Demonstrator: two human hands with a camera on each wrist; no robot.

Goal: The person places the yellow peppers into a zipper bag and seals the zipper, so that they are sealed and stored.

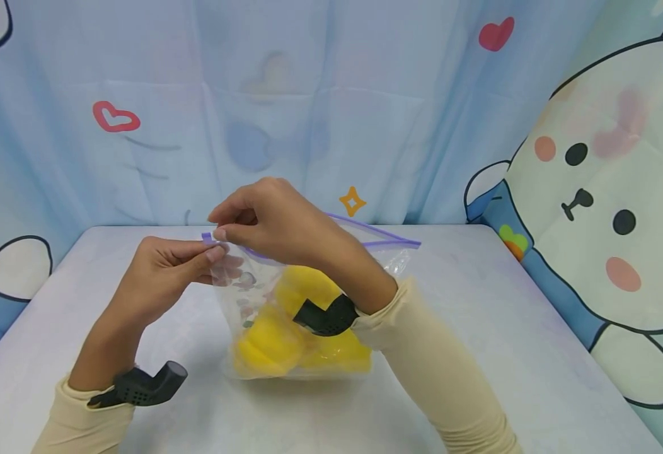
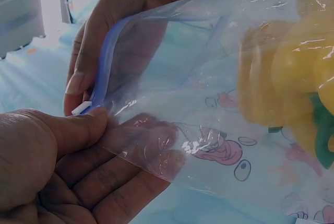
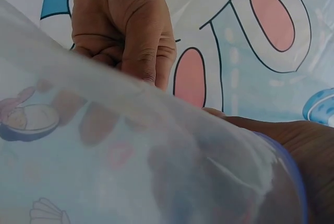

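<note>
A clear zip bag [image 1: 226, 318] with a purple zip strip [image 1: 392, 241] and printed pictures stands on the table. Inside are several yellow bell peppers [image 1: 269, 343], and green [image 2: 324, 130] shows on one in the left wrist view. My left hand [image 1: 164, 271] pinches the bag's upper left corner between thumb and fingers. Above it, my right hand [image 1: 280, 221] reaches across the bag's mouth, thumb and fingertips pinching at the zip's left end, where a small white slider [image 2: 82, 107] sits. On the right side, the mouth gapes. In the right wrist view the bag's film partly covers both hands.
The white table [image 1: 479, 353] stretches around the bag on all sides. Behind it hangs a light blue curtain [image 1: 155, 63] with hearts and cartoon animals. Each wrist wears a black camera [image 1: 150, 383].
</note>
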